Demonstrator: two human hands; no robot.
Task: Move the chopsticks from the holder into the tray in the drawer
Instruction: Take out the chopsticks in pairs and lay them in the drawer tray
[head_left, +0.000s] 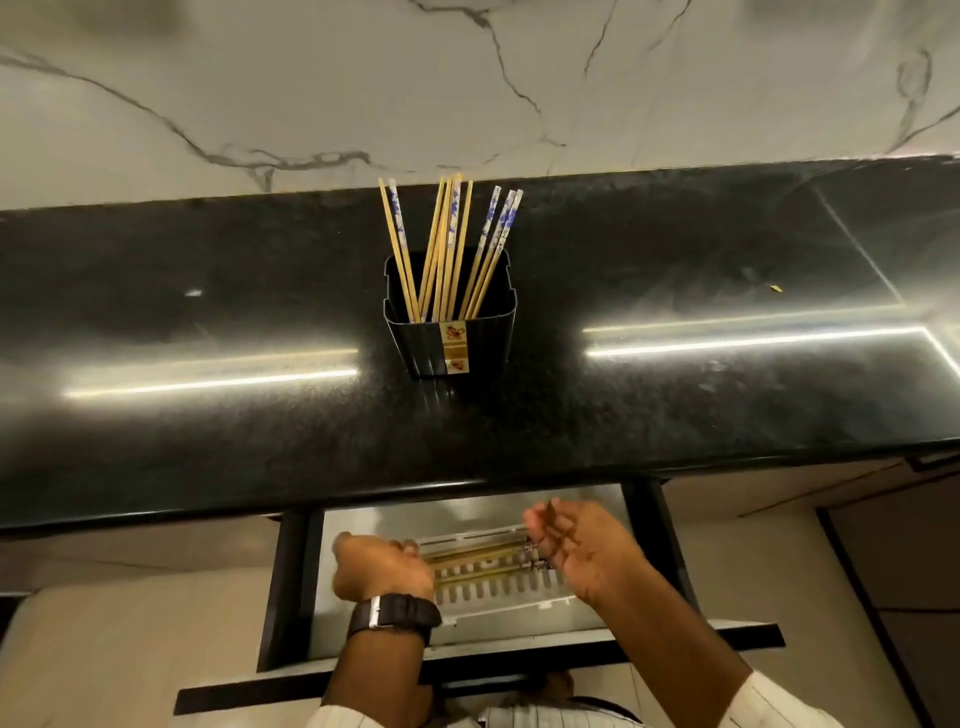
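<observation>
A black ribbed holder (451, 340) stands on the black countertop, with several bamboo chopsticks (448, 244) with blue-and-white tops leaning in it. Below the counter edge an open drawer (467, 631) holds a white slotted tray (498, 587). A few chopsticks (475, 558) lie lengthwise in the tray. My left hand (382, 569), with a dark wristwatch, grips their left ends with curled fingers. My right hand (582, 545) is at their right ends, its fingers loosely bent around the patterned tips; the grip itself is partly hidden.
The glossy black countertop (208, 322) spans the view, backed by a white marble wall (311, 93). A small yellow scrap (775, 288) lies at the counter's right. Beige cabinet fronts (779, 545) flank the drawer.
</observation>
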